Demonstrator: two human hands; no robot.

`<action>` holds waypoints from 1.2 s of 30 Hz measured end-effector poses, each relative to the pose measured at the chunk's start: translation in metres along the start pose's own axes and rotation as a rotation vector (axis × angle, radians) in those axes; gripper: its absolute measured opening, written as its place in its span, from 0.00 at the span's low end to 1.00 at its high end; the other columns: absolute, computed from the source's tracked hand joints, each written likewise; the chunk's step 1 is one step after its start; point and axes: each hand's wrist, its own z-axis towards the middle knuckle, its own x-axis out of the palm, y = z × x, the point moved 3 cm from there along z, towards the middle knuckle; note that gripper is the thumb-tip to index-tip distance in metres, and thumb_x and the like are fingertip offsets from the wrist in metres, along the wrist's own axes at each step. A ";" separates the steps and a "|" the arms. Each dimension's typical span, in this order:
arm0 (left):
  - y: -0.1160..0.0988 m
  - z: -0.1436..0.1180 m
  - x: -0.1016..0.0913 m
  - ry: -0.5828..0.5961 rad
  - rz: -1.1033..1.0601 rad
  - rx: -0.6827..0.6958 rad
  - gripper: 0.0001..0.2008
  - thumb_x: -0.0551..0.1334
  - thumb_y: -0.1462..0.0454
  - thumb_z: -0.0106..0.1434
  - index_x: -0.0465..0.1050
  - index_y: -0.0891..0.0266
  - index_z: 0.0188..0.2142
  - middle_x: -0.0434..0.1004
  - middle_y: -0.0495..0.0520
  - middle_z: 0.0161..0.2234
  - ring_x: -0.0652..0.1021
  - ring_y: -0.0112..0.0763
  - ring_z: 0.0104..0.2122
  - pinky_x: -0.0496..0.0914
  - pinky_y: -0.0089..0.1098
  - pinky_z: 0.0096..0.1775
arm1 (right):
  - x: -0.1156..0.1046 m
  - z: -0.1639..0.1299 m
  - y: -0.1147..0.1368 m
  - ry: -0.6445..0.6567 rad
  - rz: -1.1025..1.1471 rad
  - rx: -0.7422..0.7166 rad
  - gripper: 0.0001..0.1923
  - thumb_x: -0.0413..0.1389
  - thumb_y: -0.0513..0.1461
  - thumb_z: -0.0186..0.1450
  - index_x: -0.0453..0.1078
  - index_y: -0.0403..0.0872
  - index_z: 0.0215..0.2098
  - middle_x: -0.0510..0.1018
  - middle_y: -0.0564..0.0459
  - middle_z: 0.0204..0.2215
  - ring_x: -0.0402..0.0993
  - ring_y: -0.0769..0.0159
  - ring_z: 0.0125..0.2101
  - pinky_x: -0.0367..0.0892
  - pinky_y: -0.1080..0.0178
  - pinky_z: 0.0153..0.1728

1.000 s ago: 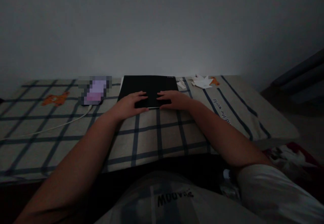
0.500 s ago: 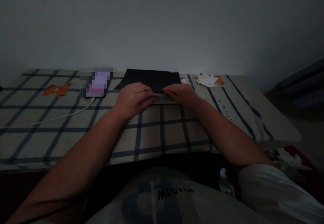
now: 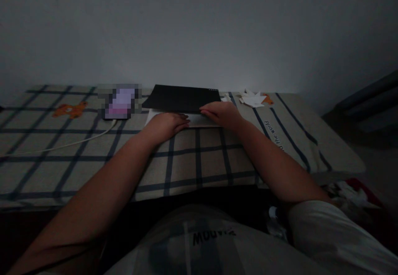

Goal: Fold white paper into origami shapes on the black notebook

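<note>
Both bare forearms reach forward over the table, angled inward. The left hand (image 3: 164, 126) lies palm down, loosely open, fingers together on the white paper sheets (image 3: 201, 121) at their near edge; the right hand (image 3: 220, 114) pinches the near edge of the thin black rectangular cover (image 3: 183, 98) between thumb and fingers, holding it raised above those sheets. Cover and sheets lie near the plain grey wall (image 3: 199, 30), on a cream cloth with dark blue checks (image 3: 199, 171). To their left is a dark-edged phone with a pixelated screen (image 3: 121, 103) and a thin white cable (image 3: 83, 141); to their right, crumpled white paper (image 3: 252, 98). The room is dim. Sideways print on the cloth includes "the world"; the pale shirt (image 3: 248, 250) bears upside-down black capitals, "DOW" legible, the rest creased
</note>
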 end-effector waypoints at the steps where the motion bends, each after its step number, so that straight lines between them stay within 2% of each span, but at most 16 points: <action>1: -0.003 0.000 -0.002 0.009 0.009 -0.006 0.23 0.55 0.57 0.85 0.86 0.58 0.65 0.87 0.59 0.66 0.86 0.49 0.66 0.79 0.44 0.65 | 0.001 0.000 -0.001 -0.002 -0.001 -0.005 0.20 0.55 0.47 0.84 0.87 0.50 0.61 0.92 0.47 0.58 0.88 0.54 0.59 0.78 0.53 0.59; 3: -0.010 -0.001 -0.005 0.028 0.050 -0.031 0.22 0.55 0.60 0.85 0.87 0.59 0.64 0.88 0.60 0.65 0.87 0.49 0.64 0.80 0.43 0.62 | 0.002 0.001 -0.002 -0.001 -0.005 -0.014 0.20 0.56 0.47 0.83 0.87 0.50 0.61 0.92 0.47 0.58 0.88 0.54 0.59 0.78 0.54 0.59; 6: -0.022 0.000 -0.007 0.063 0.183 -0.091 0.20 0.56 0.65 0.83 0.88 0.62 0.59 0.91 0.62 0.60 0.90 0.53 0.57 0.82 0.44 0.51 | 0.004 0.001 -0.002 -0.004 -0.011 -0.020 0.20 0.56 0.47 0.84 0.88 0.49 0.61 0.92 0.47 0.58 0.89 0.54 0.59 0.78 0.54 0.58; 9: -0.031 0.001 -0.006 0.055 0.283 -0.072 0.19 0.56 0.68 0.81 0.88 0.64 0.56 0.92 0.64 0.56 0.89 0.56 0.55 0.81 0.44 0.47 | 0.003 0.002 -0.001 -0.010 -0.015 -0.015 0.21 0.55 0.47 0.84 0.88 0.49 0.61 0.92 0.46 0.58 0.89 0.54 0.59 0.78 0.54 0.59; 12: -0.031 -0.001 -0.004 -0.005 0.284 -0.040 0.18 0.58 0.67 0.80 0.88 0.64 0.57 0.92 0.64 0.55 0.89 0.55 0.54 0.81 0.44 0.45 | 0.001 0.003 0.001 -0.006 -0.013 -0.004 0.20 0.56 0.46 0.84 0.88 0.47 0.61 0.92 0.44 0.58 0.89 0.53 0.60 0.78 0.54 0.60; 15: -0.023 -0.005 -0.003 -0.128 0.253 -0.006 0.18 0.59 0.66 0.80 0.89 0.62 0.56 0.92 0.65 0.55 0.90 0.55 0.52 0.82 0.44 0.42 | 0.000 0.004 0.004 0.005 -0.011 0.017 0.19 0.57 0.44 0.84 0.88 0.47 0.62 0.91 0.43 0.59 0.88 0.52 0.61 0.79 0.53 0.60; 18: -0.016 -0.010 0.000 -0.249 0.220 0.121 0.18 0.60 0.64 0.81 0.90 0.60 0.56 0.93 0.64 0.53 0.91 0.51 0.50 0.82 0.42 0.43 | -0.002 0.005 0.006 0.003 -0.013 0.025 0.19 0.57 0.42 0.83 0.87 0.47 0.62 0.91 0.44 0.60 0.88 0.53 0.62 0.78 0.54 0.61; 21: -0.012 -0.016 0.005 -0.309 0.250 0.268 0.19 0.58 0.62 0.83 0.89 0.58 0.58 0.93 0.61 0.54 0.91 0.47 0.50 0.82 0.40 0.42 | -0.001 0.005 0.008 0.039 -0.012 -0.012 0.17 0.60 0.42 0.82 0.88 0.50 0.61 0.91 0.45 0.60 0.87 0.54 0.63 0.78 0.54 0.62; 25: -0.014 -0.029 0.003 -0.352 0.304 0.360 0.18 0.59 0.66 0.82 0.87 0.57 0.62 0.93 0.60 0.54 0.91 0.45 0.49 0.80 0.39 0.39 | 0.000 0.005 0.006 0.118 0.008 -0.054 0.14 0.64 0.41 0.78 0.89 0.51 0.59 0.91 0.46 0.60 0.87 0.54 0.62 0.78 0.52 0.63; 29: -0.024 -0.047 -0.013 -0.338 0.384 0.434 0.19 0.58 0.70 0.81 0.86 0.58 0.61 0.93 0.61 0.52 0.90 0.42 0.47 0.78 0.37 0.39 | -0.001 0.004 0.003 0.213 0.090 -0.078 0.14 0.67 0.38 0.75 0.90 0.51 0.57 0.91 0.46 0.60 0.88 0.55 0.63 0.78 0.52 0.66; 32: -0.030 -0.061 -0.033 -0.338 0.460 0.409 0.21 0.55 0.71 0.82 0.85 0.57 0.60 0.93 0.58 0.48 0.90 0.40 0.43 0.77 0.37 0.39 | -0.003 0.002 -0.001 0.219 0.165 -0.038 0.14 0.65 0.38 0.76 0.90 0.48 0.56 0.90 0.43 0.60 0.88 0.55 0.62 0.78 0.53 0.66; 34: -0.033 -0.069 -0.051 -0.389 0.472 0.380 0.22 0.54 0.71 0.83 0.86 0.53 0.60 0.93 0.55 0.46 0.89 0.38 0.41 0.76 0.37 0.38 | -0.001 0.004 -0.008 0.206 0.231 0.002 0.15 0.61 0.38 0.79 0.90 0.47 0.56 0.91 0.44 0.58 0.89 0.57 0.60 0.79 0.54 0.64; 36: -0.036 -0.074 -0.070 -0.492 0.514 0.338 0.21 0.55 0.69 0.84 0.86 0.51 0.60 0.94 0.54 0.47 0.89 0.39 0.42 0.76 0.38 0.37 | 0.004 0.008 -0.017 0.181 0.291 0.058 0.15 0.60 0.39 0.80 0.90 0.48 0.53 0.93 0.47 0.55 0.91 0.59 0.56 0.81 0.56 0.62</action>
